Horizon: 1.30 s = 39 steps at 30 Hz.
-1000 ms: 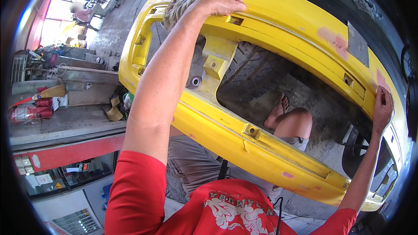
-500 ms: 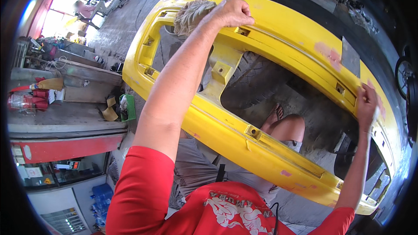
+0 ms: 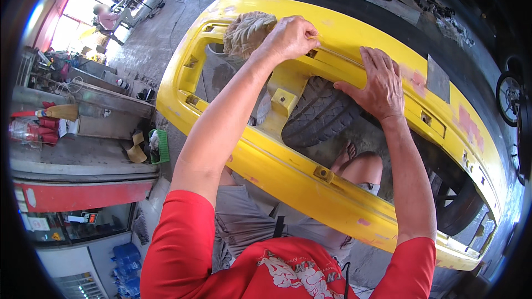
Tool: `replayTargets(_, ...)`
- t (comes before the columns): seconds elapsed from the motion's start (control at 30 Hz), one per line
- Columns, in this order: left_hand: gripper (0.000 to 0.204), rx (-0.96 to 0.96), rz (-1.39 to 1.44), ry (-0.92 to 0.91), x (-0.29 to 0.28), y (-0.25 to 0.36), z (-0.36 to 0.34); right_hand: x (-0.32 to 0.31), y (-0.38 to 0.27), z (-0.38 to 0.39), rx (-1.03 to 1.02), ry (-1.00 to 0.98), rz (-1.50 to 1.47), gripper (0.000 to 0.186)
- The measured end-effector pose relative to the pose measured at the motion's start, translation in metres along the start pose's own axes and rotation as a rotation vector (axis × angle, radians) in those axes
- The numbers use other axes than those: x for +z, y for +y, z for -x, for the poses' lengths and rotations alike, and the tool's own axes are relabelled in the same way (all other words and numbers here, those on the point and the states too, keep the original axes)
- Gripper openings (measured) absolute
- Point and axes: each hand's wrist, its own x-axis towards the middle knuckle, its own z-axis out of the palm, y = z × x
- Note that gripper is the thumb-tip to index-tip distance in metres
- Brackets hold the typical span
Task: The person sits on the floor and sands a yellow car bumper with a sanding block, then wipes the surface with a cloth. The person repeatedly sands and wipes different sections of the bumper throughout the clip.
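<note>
A yellow car bumper (image 3: 288, 182) with pale sanded patches lies across the view over a black tire (image 3: 316, 116). My left hand (image 3: 293, 36) is closed at a long groove on its upper bar, fingertips pinching something I cannot make out. A crumpled beige cloth (image 3: 242, 30) sits beside that hand on the bumper. My right hand (image 3: 377, 83) rests on the upper bar right of the left one, fingers stretched over it and thumb out to the left. A dark rectangular piece (image 3: 438, 80) lies on the bumper's far edge.
At left stand a cluttered ledge (image 3: 83, 155) with a broom (image 3: 61, 112), a green basket (image 3: 159, 147) and blue water jugs (image 3: 126, 268). A person (image 3: 108, 19) sits in the back left. Motorcycle wheels (image 3: 509, 97) stand at the right, with assorted parts on the floor beyond the bumper.
My right hand has moved from the bumper's right end leftward along the upper bar, near the left hand, and spread its fingers. The left hand stays closed at the groove, slightly lower in view.
</note>
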Motion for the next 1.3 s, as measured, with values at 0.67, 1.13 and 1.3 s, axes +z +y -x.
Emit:
replayTargets(0.67, 0.010, 0.348, -0.693, -0.073, 0.002, 0.028, -0.017, 0.014, 0.006, 0.009, 0.004, 0.090, -0.022, 0.096)
replayTargets(1.13, 0.021, -0.133, -0.029, -0.080, 0.015, -0.001, -0.022, 0.010, 0.003, 0.008, 0.011, 0.079, -0.027, 0.092)
replayTargets(1.3, 0.012, -0.097, 0.067, -0.080, 0.008, -0.007, -0.025, 0.011, 0.002, 0.007, 0.001, 0.103, -0.035, 0.089)
